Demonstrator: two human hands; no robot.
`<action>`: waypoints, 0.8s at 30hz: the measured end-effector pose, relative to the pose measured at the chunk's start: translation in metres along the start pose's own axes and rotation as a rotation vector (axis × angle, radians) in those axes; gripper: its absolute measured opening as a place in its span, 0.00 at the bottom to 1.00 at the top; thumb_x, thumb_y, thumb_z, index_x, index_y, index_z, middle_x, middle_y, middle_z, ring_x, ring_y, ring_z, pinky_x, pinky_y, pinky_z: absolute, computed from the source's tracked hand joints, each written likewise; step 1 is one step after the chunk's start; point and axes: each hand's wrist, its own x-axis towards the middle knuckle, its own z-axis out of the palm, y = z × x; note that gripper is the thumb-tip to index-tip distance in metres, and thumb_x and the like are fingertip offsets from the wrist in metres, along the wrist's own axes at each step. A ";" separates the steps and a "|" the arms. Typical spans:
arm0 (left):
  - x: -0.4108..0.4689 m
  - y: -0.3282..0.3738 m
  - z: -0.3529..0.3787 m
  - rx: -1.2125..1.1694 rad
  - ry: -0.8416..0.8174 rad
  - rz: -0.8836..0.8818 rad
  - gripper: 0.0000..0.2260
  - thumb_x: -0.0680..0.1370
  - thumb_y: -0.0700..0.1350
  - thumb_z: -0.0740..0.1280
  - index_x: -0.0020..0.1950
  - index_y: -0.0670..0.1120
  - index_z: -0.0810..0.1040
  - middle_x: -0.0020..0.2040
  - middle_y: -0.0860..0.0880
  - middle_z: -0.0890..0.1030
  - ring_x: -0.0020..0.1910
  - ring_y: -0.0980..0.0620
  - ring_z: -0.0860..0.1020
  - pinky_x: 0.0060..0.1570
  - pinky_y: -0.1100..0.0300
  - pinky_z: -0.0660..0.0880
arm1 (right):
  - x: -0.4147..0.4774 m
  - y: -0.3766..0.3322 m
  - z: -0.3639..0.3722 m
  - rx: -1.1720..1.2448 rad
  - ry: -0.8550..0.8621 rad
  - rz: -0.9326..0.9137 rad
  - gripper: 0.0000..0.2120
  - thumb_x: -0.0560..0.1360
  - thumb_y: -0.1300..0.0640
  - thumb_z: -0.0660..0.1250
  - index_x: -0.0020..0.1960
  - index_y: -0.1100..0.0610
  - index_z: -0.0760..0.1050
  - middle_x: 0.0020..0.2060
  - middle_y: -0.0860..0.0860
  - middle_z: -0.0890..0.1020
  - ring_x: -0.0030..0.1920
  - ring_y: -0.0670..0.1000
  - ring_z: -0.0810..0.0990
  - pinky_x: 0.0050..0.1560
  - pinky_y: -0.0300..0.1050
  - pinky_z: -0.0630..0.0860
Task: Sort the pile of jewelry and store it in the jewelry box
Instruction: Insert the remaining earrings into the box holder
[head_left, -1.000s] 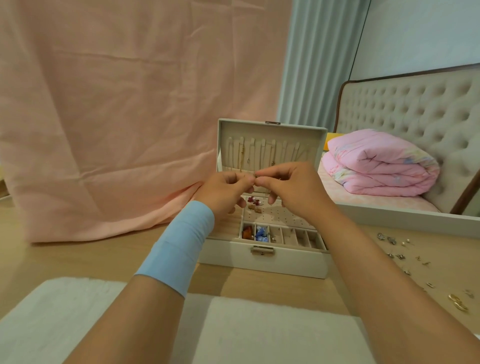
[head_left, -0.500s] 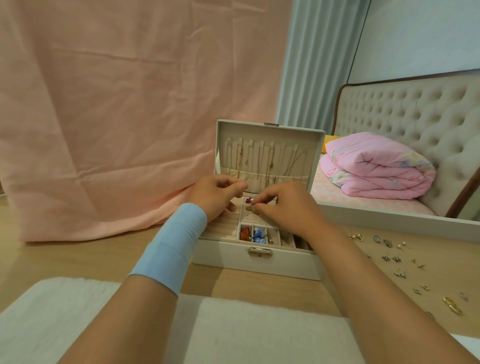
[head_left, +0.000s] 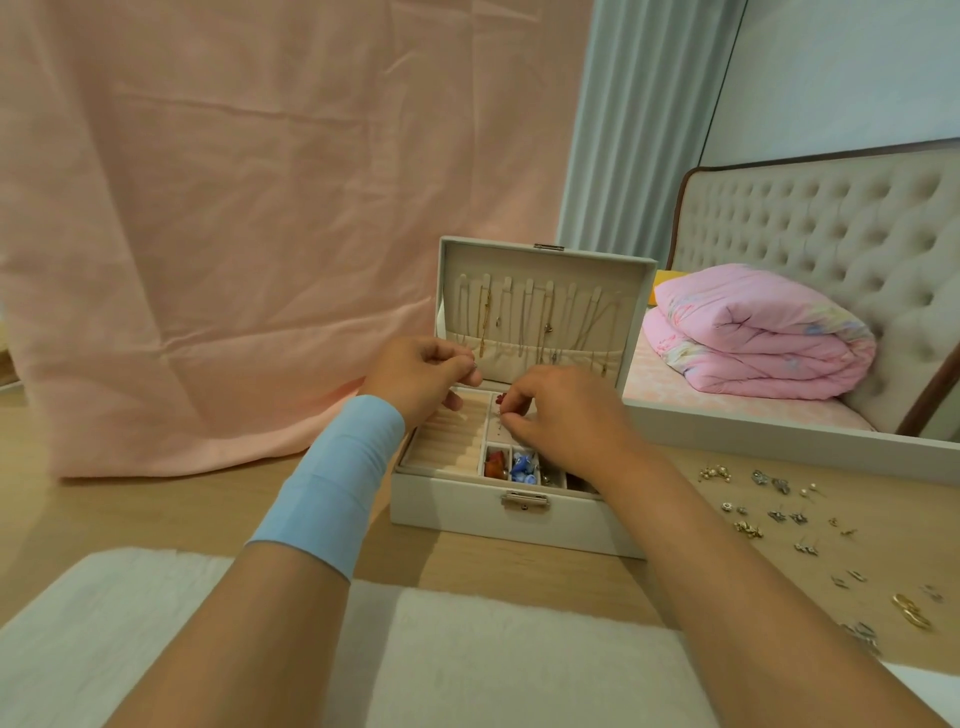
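The white jewelry box (head_left: 467, 506) stands open on the wooden floor, with several necklaces (head_left: 545, 325) hanging in its upright lid. My right hand (head_left: 563, 415) is low over the box's perforated earring panel and pinches a small earring (head_left: 502, 415) next to a red earring (head_left: 500, 399). My left hand (head_left: 421, 374) hovers over the ring rolls (head_left: 449, 436) with curled fingers, pinching a tiny silver piece (head_left: 474, 367) at its fingertips. Red beads (head_left: 496, 464) and blue beads (head_left: 522, 466) fill two front compartments. The loose jewelry pile (head_left: 779, 514) lies scattered to the right.
A pink cloth (head_left: 234, 234) hangs behind and left of the box. A bed with a folded pink quilt (head_left: 758, 332) sits at the right. A white fluffy mat (head_left: 467, 660) lies in front of me. Gold rings (head_left: 910, 611) lie near the right edge.
Both hands came down from in front of the lid and parted. The right hand moved to the earring panel with the earring; the left drew slightly left.
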 end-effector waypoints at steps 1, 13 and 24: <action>0.000 0.000 0.000 0.012 -0.001 0.004 0.06 0.80 0.42 0.67 0.53 0.43 0.82 0.44 0.49 0.84 0.31 0.54 0.77 0.25 0.72 0.69 | 0.000 0.000 0.001 -0.018 -0.001 -0.011 0.04 0.77 0.51 0.71 0.49 0.46 0.84 0.46 0.42 0.83 0.46 0.42 0.79 0.50 0.45 0.80; -0.006 0.004 0.005 -0.007 -0.055 -0.021 0.07 0.77 0.52 0.70 0.51 0.51 0.83 0.47 0.55 0.85 0.33 0.60 0.80 0.36 0.62 0.74 | 0.005 0.010 -0.015 0.402 -0.031 0.083 0.08 0.76 0.53 0.73 0.53 0.43 0.82 0.46 0.39 0.82 0.46 0.35 0.78 0.52 0.39 0.74; -0.008 0.008 0.008 0.043 -0.175 -0.066 0.09 0.77 0.56 0.69 0.48 0.53 0.85 0.42 0.59 0.86 0.37 0.57 0.82 0.38 0.60 0.74 | 0.004 0.004 -0.014 0.545 0.179 0.112 0.07 0.73 0.51 0.77 0.50 0.43 0.86 0.41 0.38 0.84 0.38 0.39 0.79 0.47 0.47 0.79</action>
